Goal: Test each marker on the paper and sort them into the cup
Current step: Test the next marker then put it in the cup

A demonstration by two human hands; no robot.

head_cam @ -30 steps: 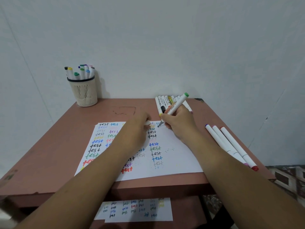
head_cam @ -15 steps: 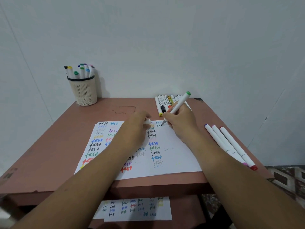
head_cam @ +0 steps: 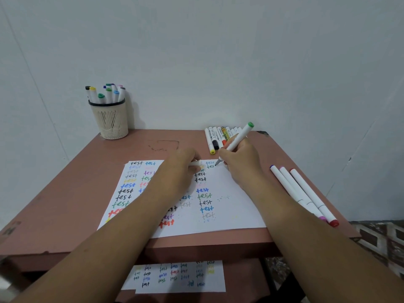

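Right hand (head_cam: pixel 239 158) — marker (head_cam: pixel 237 139) on paper (head_cam: pixel 229 206) — brown table (head_cam: pixel 76 193).

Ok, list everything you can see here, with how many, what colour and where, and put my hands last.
table: one, reddish-brown, under everything.
paper: one, white, covered in coloured "test" words, table centre.
cup: one, beige mesh, far left corner, full of markers.
loose markers: a row, white, far edge, count unclear.
three markers: white, right of paper.
second sheet: one, white, on lower shelf.
green-capped marker: one, white.
left hand: holds a small white cap, on paper.
right hand: grips green-capped marker, writing.
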